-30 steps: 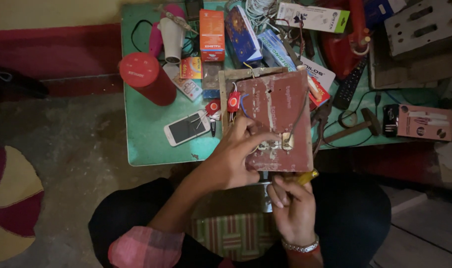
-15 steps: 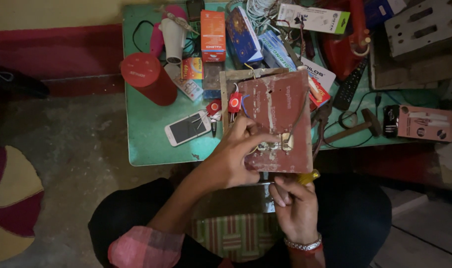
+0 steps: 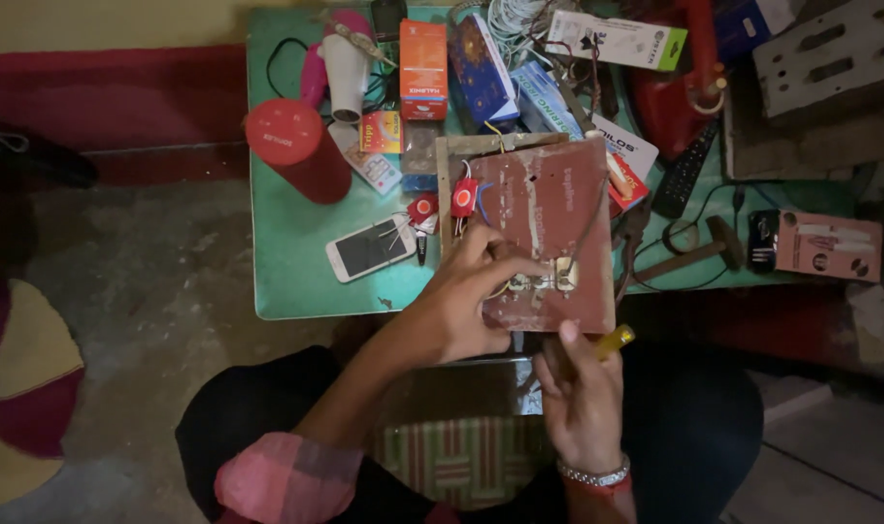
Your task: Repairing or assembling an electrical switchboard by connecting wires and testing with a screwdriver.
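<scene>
Board (image 3: 544, 209): reddish-brown rectangular panel, scuffed with pale streaks, lying on the near edge of the green table (image 3: 296, 252) and overhanging it toward the person.
Fittings (image 3: 544, 281): row of small pale metal parts near the board's near edge; thin wires run across the board's face.
Red part (image 3: 464, 198): small, round-marked, at the board's left edge.
Left hand (image 3: 461, 301): fingers curled, tips pressed on the board just left of the fittings; grip on the board's edge cannot be told.
Right hand (image 3: 583, 398): fingers closed around a yellow-handled tool (image 3: 612, 342) just below the board's near edge.
Phone (image 3: 369, 248): white, left of the board.
Red cylinder (image 3: 296, 147): far left of the board.
Hammer (image 3: 689, 254): right of the board.
</scene>
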